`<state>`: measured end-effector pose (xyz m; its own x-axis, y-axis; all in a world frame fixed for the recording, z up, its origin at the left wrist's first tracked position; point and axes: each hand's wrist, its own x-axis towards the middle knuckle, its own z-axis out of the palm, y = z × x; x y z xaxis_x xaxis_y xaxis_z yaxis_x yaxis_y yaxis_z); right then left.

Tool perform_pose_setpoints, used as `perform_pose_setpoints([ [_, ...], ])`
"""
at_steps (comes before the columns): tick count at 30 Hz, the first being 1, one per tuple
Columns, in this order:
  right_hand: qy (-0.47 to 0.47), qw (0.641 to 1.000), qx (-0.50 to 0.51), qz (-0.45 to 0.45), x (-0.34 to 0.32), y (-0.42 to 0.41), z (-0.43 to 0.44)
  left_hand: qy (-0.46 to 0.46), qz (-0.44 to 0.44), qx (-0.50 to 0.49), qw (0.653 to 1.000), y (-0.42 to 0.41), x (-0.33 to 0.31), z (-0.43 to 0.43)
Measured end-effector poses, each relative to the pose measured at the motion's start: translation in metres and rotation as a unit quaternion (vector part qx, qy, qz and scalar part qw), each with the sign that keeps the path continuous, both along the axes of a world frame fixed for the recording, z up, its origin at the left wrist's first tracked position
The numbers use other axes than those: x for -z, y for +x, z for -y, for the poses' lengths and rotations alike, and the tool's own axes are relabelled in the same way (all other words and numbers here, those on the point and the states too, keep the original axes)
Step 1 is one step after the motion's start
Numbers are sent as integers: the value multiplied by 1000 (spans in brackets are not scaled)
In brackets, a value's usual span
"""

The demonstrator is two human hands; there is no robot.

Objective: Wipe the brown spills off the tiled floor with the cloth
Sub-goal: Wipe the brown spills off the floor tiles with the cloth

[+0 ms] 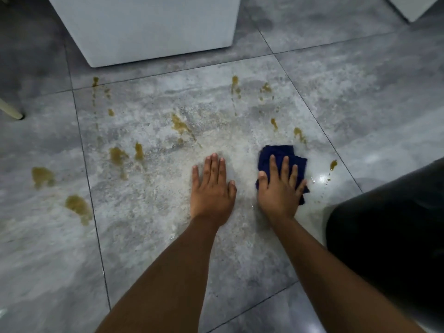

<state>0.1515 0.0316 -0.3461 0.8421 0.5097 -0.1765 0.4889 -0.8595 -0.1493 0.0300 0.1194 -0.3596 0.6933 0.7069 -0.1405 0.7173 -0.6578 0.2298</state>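
Tiled floor [312, 97]: grey, marbled, divided by dark grout lines; a pale, wet-looking smear is seen across the middle tile.

Brown spills [179, 126]: scattered over the far and left parts of the floor. Larger puddles are found at the left [42, 176] and lower left [78, 207]; further blotches lie near the middle left [117, 155], and smaller drips are seen towards the far edge of the tile [235, 84]. One small spot [333, 164] lies to the right of the cloth, apart from it, with tiny specks below it.

Cloth [278, 153]: dark blue, bunched, laid flat on the floor right of centre. It is pressed down by the right hand.

Right hand [280, 188]: laid palm down on the cloth, fingers [285, 169] extended and slightly spread, not curled around the fabric. The cloth's far edge and right edge are left showing beyond the fingers.

Left hand [212, 188]: placed flat on the bare floor just beside the right hand, palm down, fingers [213, 164] straight and close together, thumb held out to the side. Nothing is held in it.

White cabinet [144, 27]: set on the floor at the far side.

Dark clothed knee [389, 236]: seen at the right edge.

Pale furniture leg [10, 110]: resting on the floor at the far left.
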Motion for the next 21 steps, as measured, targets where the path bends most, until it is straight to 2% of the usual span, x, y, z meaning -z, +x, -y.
perform_pose_setpoints([
  [4,17,997,-76,-18,-2,18,-52,3,0,4,1000,-1,0,0],
  [7,8,996,-80,-34,-4,65,-79,4,9,4,1000,-1,0,-1],
  [10,15,999,-32,-37,-3,95,-64,5,13,6,1000,0,1,-1],
  [14,38,997,69,-10,2,56,-38,6,12,-4,1000,0,1,-1],
  [17,39,999,1,-6,3,22,-56,3,0,-4,1000,1,0,0],
  [19,34,998,-56,-17,1,33,-78,0,2,-3,1000,2,-2,0],
  [21,22,998,-56,-21,0,60,-89,1,-1,1,1000,1,-2,-1],
])
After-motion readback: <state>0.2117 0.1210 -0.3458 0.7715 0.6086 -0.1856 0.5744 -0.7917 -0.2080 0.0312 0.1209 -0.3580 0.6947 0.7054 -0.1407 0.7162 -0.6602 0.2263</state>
